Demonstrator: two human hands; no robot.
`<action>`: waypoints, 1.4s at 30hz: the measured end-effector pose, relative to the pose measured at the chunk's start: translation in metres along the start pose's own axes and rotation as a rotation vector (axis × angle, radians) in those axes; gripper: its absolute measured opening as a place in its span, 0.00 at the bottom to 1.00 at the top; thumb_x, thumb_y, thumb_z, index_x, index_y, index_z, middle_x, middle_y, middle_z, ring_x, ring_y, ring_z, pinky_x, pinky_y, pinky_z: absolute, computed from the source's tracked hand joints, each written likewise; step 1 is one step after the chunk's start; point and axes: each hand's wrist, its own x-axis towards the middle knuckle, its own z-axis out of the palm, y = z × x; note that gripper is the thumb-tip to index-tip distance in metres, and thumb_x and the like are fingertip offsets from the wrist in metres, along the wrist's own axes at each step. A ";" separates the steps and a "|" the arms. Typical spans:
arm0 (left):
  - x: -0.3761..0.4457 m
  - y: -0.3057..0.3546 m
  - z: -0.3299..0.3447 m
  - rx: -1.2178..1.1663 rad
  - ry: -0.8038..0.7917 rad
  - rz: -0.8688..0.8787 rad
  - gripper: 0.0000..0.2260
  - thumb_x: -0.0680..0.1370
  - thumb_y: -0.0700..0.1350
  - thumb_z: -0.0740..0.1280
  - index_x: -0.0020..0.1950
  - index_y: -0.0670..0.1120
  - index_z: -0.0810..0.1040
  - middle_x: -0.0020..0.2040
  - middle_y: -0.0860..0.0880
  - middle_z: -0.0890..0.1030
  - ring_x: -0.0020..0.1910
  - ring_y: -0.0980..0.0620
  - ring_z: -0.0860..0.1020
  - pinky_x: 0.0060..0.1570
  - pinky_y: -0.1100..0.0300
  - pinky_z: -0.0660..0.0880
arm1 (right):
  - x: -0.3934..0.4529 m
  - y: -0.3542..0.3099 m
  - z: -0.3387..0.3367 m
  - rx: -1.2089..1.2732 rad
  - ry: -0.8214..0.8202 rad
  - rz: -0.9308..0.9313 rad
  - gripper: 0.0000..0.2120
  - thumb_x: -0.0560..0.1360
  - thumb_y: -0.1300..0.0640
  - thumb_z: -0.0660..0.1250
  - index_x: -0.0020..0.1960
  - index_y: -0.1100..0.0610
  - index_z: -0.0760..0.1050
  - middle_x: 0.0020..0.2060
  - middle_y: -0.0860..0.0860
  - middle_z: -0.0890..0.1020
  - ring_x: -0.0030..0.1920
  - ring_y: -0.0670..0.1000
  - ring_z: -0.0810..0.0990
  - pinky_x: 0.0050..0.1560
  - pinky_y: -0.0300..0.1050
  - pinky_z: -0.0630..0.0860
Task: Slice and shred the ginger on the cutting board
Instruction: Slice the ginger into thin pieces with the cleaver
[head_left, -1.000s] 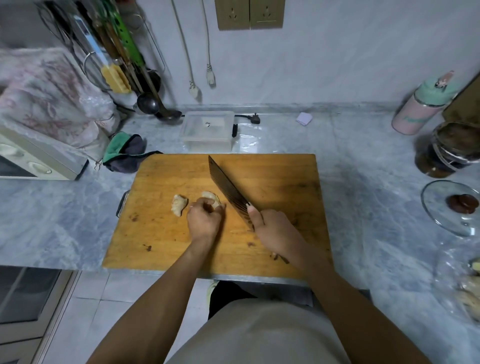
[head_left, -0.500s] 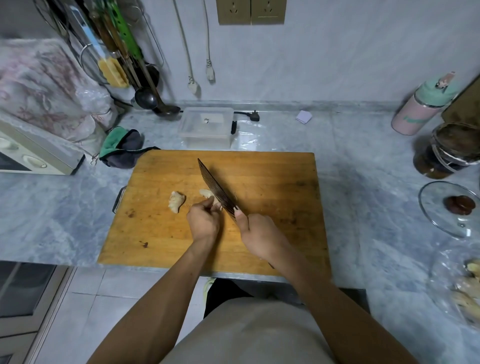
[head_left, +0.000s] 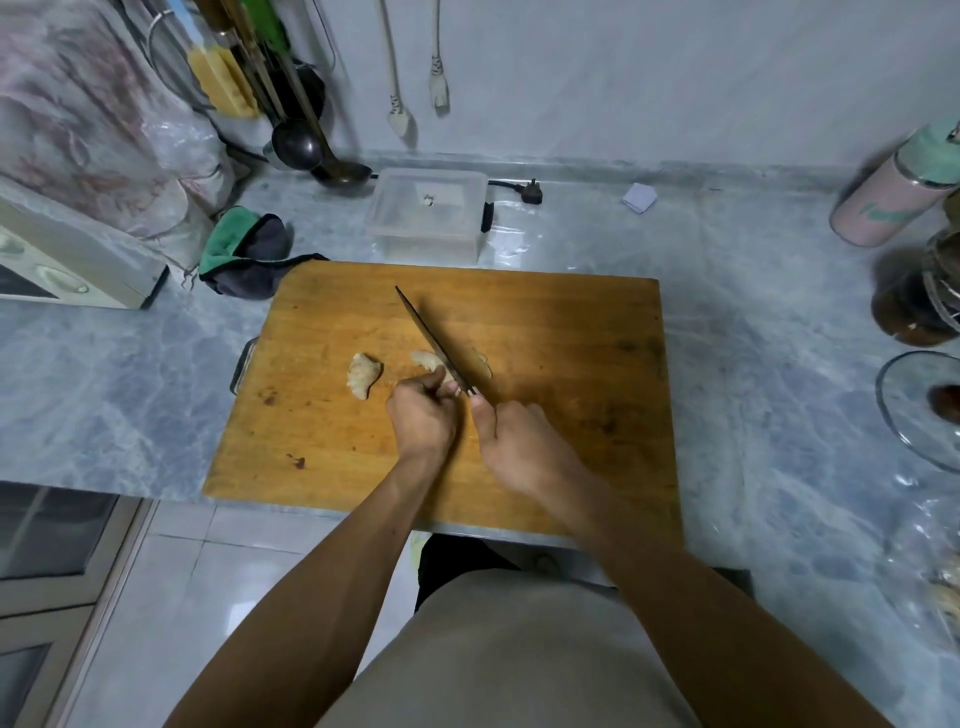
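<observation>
A wooden cutting board (head_left: 545, 332) lies on the marble counter. One loose ginger piece (head_left: 363, 374) sits left of centre on it. My left hand (head_left: 423, 415) grips a second ginger piece (head_left: 428, 359), whose far end shows past my fingers. My right hand (head_left: 519, 441) holds a dark cleaver (head_left: 431, 340) by its hidden handle. The blade stands edge-down against the right side of the held ginger. A thin pale slice (head_left: 483, 366) lies just right of the blade.
A clear plastic box (head_left: 428, 213) stands behind the board, a green-and-grey cloth (head_left: 244, 249) at its back left corner. A white appliance (head_left: 67, 260) is at left. A pink bottle (head_left: 893, 202), a dark jar (head_left: 914, 306) and a glass lid (head_left: 919, 410) stand at right.
The cleaver has swung from leaning flat to upright and has come down beside the held ginger. A thin slice now lies to the right of the blade. The view shifted slightly.
</observation>
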 end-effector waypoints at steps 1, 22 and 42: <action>-0.001 0.002 -0.001 0.008 0.003 -0.004 0.11 0.77 0.37 0.69 0.59 0.37 0.82 0.55 0.42 0.84 0.58 0.49 0.80 0.57 0.67 0.72 | 0.001 0.000 0.000 0.013 -0.005 0.016 0.29 0.84 0.38 0.42 0.47 0.56 0.73 0.50 0.56 0.73 0.50 0.53 0.71 0.51 0.49 0.68; -0.002 0.011 -0.009 0.040 -0.006 -0.059 0.15 0.76 0.40 0.71 0.62 0.41 0.81 0.47 0.48 0.82 0.48 0.52 0.79 0.55 0.66 0.71 | -0.004 0.025 -0.013 0.041 0.102 -0.011 0.35 0.85 0.40 0.41 0.35 0.56 0.76 0.31 0.51 0.79 0.35 0.48 0.80 0.41 0.45 0.75; 0.012 0.021 -0.032 0.678 -0.345 0.399 0.17 0.78 0.40 0.65 0.66 0.52 0.79 0.64 0.49 0.80 0.59 0.45 0.79 0.55 0.53 0.78 | -0.024 0.041 -0.031 0.084 0.142 -0.063 0.30 0.85 0.40 0.44 0.33 0.54 0.68 0.26 0.48 0.71 0.26 0.47 0.71 0.34 0.43 0.69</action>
